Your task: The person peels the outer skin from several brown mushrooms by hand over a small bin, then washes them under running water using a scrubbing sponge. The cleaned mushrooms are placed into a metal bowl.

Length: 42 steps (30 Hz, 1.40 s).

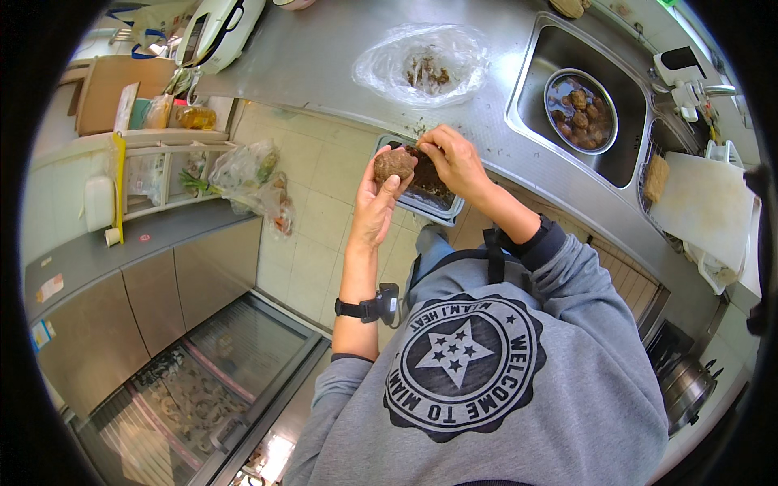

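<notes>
My left hand (pixel 372 209) holds a round brown tuber (pixel 393 166), perhaps a taro, with the thumb on its near side. Just right of it, my right hand (pixel 454 159) has its thumb and fingertips drawn together; whether a scrap is pinched there is too small to tell. Both hands are over a grey plastic bin (pixel 450 217) with dark brown scraps (pixel 427 177) inside, in front of the counter. In the sink, a round metal bowl (pixel 612 127) contains water and several similar brown tubers (pixel 580 118).
On the steel counter (pixel 292 67) lies a clear plastic bag (pixel 380 70) with brown bits, near loose crumbs. The sink (pixel 538 58), faucet (pixel 720 90) and cutting board (pixel 699 194) are to the right. Left are bagged vegetables (pixel 246 173), a shelf (pixel 176 136) and a glass-topped freezer (pixel 200 389).
</notes>
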Available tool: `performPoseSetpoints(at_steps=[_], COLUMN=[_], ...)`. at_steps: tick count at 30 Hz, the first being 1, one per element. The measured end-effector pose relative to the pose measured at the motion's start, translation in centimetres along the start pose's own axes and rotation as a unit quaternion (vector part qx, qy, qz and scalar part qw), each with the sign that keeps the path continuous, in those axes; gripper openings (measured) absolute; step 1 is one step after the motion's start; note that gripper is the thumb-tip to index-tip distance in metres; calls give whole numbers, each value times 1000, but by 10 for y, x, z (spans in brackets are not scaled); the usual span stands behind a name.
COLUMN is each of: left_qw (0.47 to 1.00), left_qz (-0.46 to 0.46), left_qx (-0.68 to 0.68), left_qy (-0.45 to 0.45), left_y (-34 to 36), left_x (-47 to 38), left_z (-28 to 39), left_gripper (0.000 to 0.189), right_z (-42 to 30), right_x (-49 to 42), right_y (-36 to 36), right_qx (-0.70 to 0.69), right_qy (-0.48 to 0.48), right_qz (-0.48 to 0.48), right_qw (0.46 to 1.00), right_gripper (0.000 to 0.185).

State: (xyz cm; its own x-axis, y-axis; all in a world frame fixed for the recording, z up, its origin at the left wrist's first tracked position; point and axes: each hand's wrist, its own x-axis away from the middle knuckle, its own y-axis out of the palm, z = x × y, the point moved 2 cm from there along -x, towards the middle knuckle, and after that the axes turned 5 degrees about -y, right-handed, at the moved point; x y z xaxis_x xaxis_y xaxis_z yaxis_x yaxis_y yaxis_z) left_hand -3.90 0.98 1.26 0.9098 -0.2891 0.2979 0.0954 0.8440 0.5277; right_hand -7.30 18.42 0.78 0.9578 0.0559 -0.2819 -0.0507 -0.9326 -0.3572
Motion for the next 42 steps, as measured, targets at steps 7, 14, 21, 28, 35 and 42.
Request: performPoseSetpoints(at_steps=[7, 14, 21, 28, 35, 42], left_qw=[999, 998, 987, 974, 963, 925], left_qz=[5, 2, 1, -45, -34, 43], left_qx=[31, -58, -159, -221, -266, -362], left_qy=[-30, -6, 24, 8, 30, 105], left_y=[-3, 2, -1, 1, 2, -5], left_x=[-2, 1, 3, 3, 1, -4], left_z=[-4, 2, 8, 16, 11, 5], left_gripper=[59, 61, 67, 71, 72, 67], right_z=[-6, 9, -20, -29, -22, -28], right_x=[15, 2, 10, 8, 4, 10], right_y=[13, 3, 7, 3, 4, -1], right_qx=[-154, 53, -130, -29, 49, -41], right_qy=[-17, 14, -32, -160, -125, -70], right_qz=[37, 9, -30, 27, -6, -27], right_qw=[987, 998, 991, 986, 991, 996], right_gripper=[21, 16, 20, 12, 8, 10])
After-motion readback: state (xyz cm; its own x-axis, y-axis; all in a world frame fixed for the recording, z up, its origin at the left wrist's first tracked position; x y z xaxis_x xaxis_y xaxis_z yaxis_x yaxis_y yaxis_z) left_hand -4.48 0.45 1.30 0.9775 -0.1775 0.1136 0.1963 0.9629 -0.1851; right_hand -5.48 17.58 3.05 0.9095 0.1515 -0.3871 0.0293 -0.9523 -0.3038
